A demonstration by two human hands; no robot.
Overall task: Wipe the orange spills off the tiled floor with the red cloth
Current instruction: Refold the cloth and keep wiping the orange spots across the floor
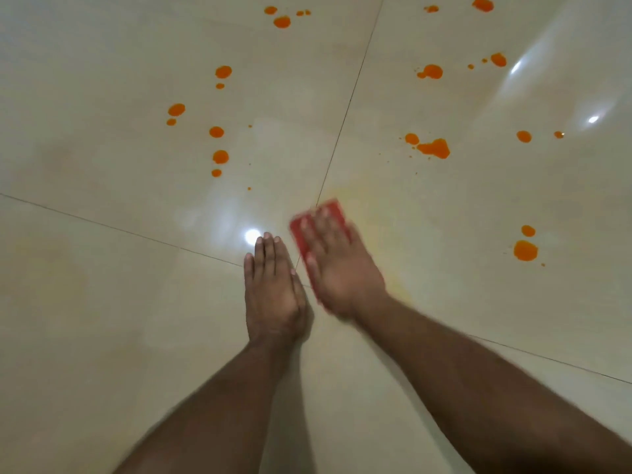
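Currently both hands are flat on the tiled floor (102,302), side by side and just apart, near the point where four tiles meet. The left hand (273,289) lies palm down, fingers straight and together, holding nothing, its fingertips beside a bright light reflection (252,236). The right hand (337,268) is pressed palm down on the red cloth (337,208), fingers spread over it; hand and cloth are motion-blurred, so cloth edges are not sharp. The cloth shows beyond the fingertips and along the left edge of that hand, lying over the grout line (345,114) that runs to the far side. A faint yellowish smear (379,234) tints the floor to the right of the cloth. Orange spills (434,148) remain scattered across the far tiles: a column of drops at far left-centre, clusters at far right, and one larger blot (525,250) to the right of the cloth, well apart from it.
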